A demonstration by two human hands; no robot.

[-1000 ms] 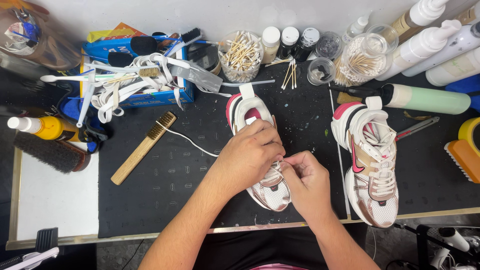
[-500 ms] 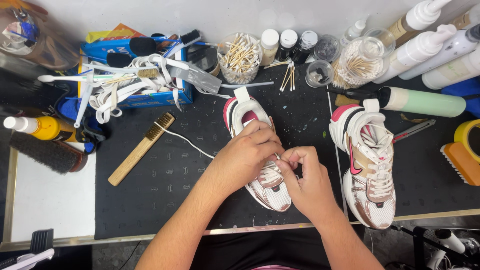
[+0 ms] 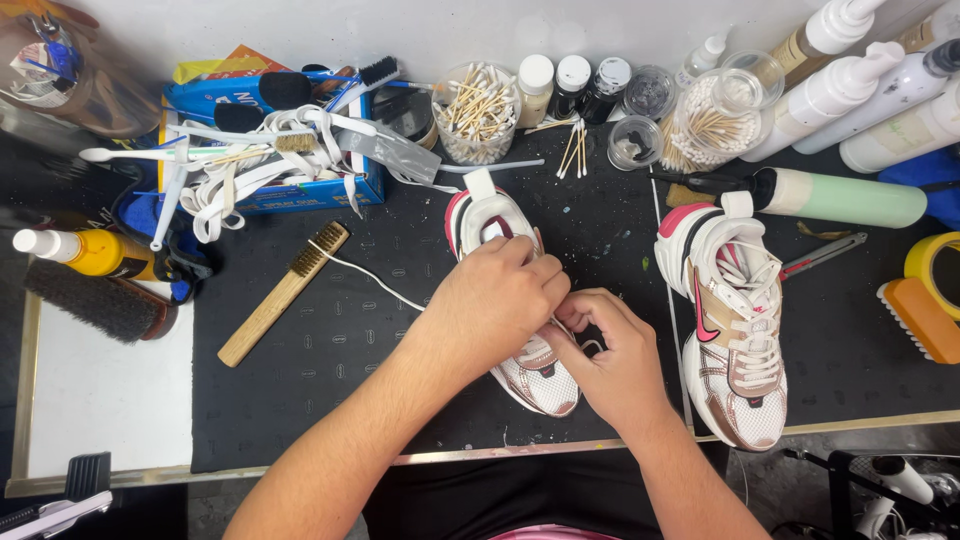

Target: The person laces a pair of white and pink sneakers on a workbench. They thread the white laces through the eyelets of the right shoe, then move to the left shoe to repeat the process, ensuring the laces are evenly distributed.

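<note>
White lace work is in hand: the left hand lies curled over the middle of a white and pink sneaker on the black tabletop, fingers pressed together on its upper. Just beside it, touching, the right hand pinches a thin white lace, which trails away past the left wrist toward a wooden brush. Judging by this, lacing is midway; the next move calls for a fine, steady pinch at the eyelets.

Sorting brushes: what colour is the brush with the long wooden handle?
Pale wood, the wooden brush, head view.
</note>
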